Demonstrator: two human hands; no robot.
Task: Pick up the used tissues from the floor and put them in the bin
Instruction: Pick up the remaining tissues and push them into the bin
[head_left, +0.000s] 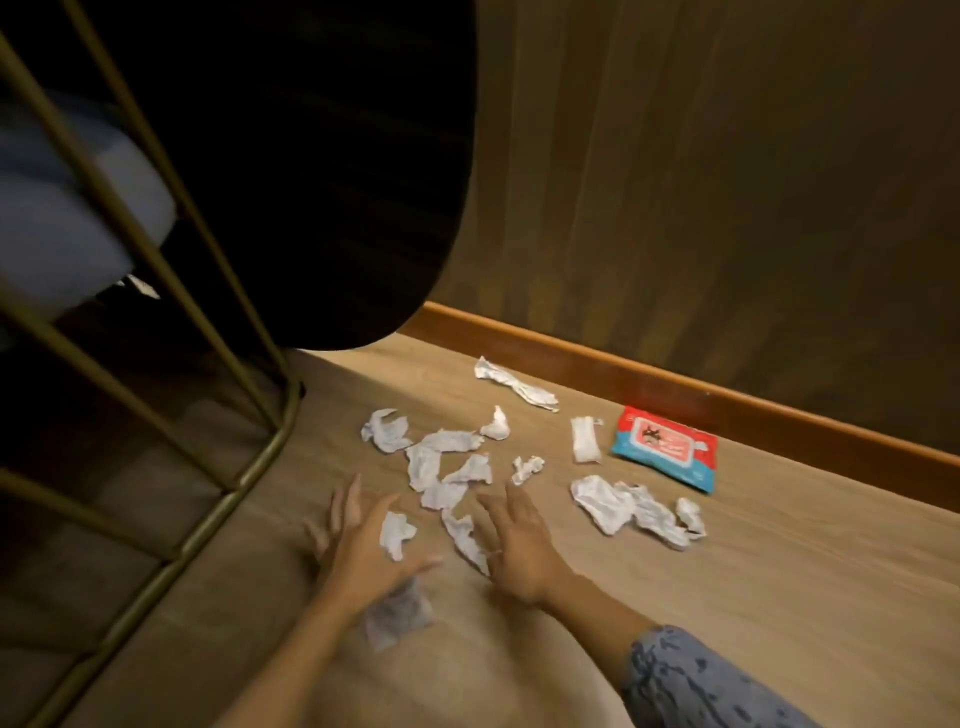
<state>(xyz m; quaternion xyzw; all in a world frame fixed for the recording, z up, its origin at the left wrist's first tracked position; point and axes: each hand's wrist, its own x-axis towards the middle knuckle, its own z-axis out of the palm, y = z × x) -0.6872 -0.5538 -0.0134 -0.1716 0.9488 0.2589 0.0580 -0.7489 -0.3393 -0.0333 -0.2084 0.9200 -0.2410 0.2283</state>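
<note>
Where they lie, crumpled white tissues (439, 467).

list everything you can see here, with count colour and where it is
used tissues: about a dozen, white, crumpled, scattered on the floor ahead of both hands
wipes pack: one, red and blue, flat on the floor by the skirting
floor: light wood
skirting board: one, orange-brown, along the wall's foot
wall: brown panels
metal frame: gold bars, left side
dark rounded shape: black, top left; cannot tell what
bin: not in view
sleeve: blue patterned, right arm
left hand: open, over tissues
right hand: open, over tissues
</note>
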